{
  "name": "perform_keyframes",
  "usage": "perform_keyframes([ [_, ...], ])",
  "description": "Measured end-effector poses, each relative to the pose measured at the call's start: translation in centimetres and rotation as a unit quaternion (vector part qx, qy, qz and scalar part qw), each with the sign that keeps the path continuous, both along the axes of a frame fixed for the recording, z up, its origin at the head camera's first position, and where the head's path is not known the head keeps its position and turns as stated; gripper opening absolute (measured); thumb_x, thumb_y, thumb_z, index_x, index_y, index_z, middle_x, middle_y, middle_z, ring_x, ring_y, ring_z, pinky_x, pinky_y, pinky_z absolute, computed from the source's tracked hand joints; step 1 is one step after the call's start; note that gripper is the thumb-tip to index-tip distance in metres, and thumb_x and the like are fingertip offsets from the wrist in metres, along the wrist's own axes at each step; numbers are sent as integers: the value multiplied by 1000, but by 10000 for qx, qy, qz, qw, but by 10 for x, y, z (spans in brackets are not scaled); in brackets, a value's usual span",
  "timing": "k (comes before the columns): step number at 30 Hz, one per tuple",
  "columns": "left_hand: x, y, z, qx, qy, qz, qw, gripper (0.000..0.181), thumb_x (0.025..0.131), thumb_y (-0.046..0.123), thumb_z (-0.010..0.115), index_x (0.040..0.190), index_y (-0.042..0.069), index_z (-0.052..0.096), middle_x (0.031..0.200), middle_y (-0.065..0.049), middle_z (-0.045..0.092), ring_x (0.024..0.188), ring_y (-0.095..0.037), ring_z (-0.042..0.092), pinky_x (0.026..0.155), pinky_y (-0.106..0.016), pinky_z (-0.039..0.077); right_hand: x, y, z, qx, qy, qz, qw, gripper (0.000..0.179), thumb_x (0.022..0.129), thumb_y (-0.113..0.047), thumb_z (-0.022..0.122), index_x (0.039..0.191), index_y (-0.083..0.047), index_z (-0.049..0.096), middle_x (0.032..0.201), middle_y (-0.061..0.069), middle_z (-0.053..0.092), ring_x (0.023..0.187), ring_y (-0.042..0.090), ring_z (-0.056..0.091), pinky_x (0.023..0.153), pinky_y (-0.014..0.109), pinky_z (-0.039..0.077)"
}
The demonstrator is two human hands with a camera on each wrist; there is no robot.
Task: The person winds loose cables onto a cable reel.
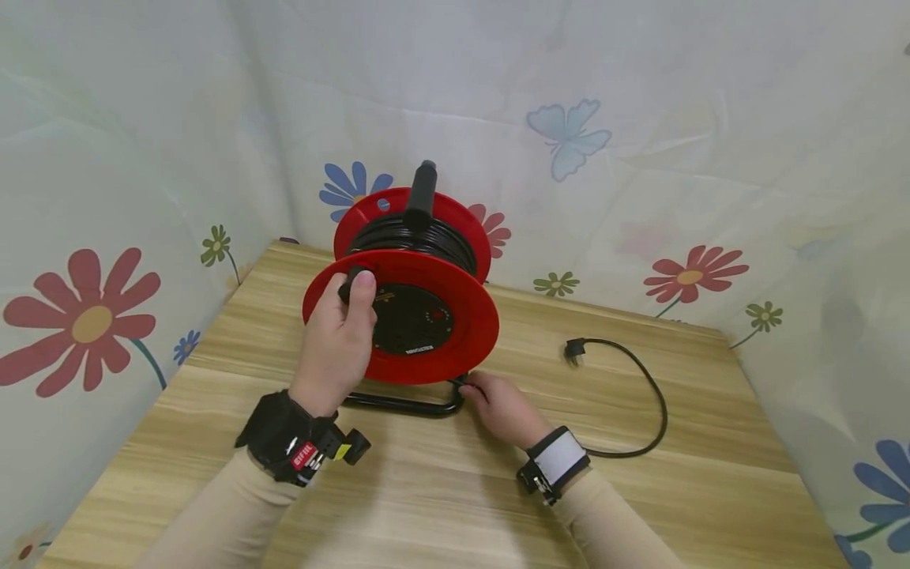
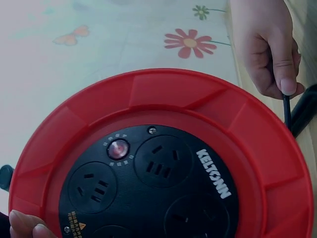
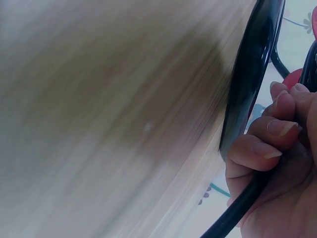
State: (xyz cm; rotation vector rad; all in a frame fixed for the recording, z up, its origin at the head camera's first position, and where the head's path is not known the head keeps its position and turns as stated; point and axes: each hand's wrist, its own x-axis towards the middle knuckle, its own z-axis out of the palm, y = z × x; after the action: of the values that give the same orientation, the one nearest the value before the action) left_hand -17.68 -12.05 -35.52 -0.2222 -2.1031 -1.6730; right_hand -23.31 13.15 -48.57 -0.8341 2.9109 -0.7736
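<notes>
A red cable reel (image 1: 469,320) with black cable (image 1: 426,237) wound between its two discs stands on a black tube frame (image 1: 405,406). My left hand (image 1: 337,340) grips the black crank knob (image 1: 350,286) on the near disc, thumb on top. Low at the reel's right side, my right hand (image 1: 505,407) holds the black cable where it leaves the drum; in the right wrist view the fingers curl round the cable (image 3: 242,203). The near disc's black socket panel (image 2: 129,183) shows several outlets and a red button (image 2: 118,148).
The loose cable end curves over the wooden table (image 1: 441,498) to a black plug (image 1: 574,349) on the right. A black carrying handle (image 1: 423,194) rises above the reel. A flower-printed curtain (image 1: 455,79) closes off the back and sides.
</notes>
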Motion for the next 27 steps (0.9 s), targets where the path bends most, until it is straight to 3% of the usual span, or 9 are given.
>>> perform_keyframes([
  [6,-2,6,5,-311,30,-194,9993,32,101,39,41,92,8,41,69,-10,45,62,-23,46,53,-34,32,1,-5,1,-6,-33,83,10000,17,97,-22,54,107,-13,64,92,-3,65,81,7,57,80,37,54],
  [13,-3,6,3,-243,62,-352,9991,31,101,37,41,92,7,40,67,-10,43,60,-23,45,52,-33,31,12,20,-4,-248,-384,-85,9989,12,96,-20,56,89,-13,62,73,-3,53,66,10,48,60,30,44],
  [17,-3,6,4,-259,97,-421,9987,32,101,37,40,90,7,39,65,-10,43,58,-23,44,51,-32,31,25,64,-4,-95,-586,-503,9970,19,97,-27,54,81,-17,59,67,-4,48,60,9,45,54,28,40],
  [21,-3,4,4,-248,132,-425,9987,31,102,34,40,87,7,39,64,-10,42,57,-24,43,50,-32,29,35,125,1,367,-577,-1182,9906,39,95,-48,50,68,-20,53,59,-6,42,52,10,41,47,28,35],
  [24,-3,3,4,-248,124,-393,9988,29,102,31,41,86,6,39,65,-11,43,58,-24,44,51,-32,30,41,174,7,803,-136,-1568,9843,47,91,-57,50,64,-19,54,56,-6,43,49,10,39,45,28,33],
  [27,-3,1,4,-252,100,-285,9992,31,102,32,41,86,5,40,67,-11,45,59,-23,45,51,-32,32,45,215,16,956,638,-1757,9777,41,89,-50,58,66,-17,59,55,-4,45,48,9,38,45,27,32],
])
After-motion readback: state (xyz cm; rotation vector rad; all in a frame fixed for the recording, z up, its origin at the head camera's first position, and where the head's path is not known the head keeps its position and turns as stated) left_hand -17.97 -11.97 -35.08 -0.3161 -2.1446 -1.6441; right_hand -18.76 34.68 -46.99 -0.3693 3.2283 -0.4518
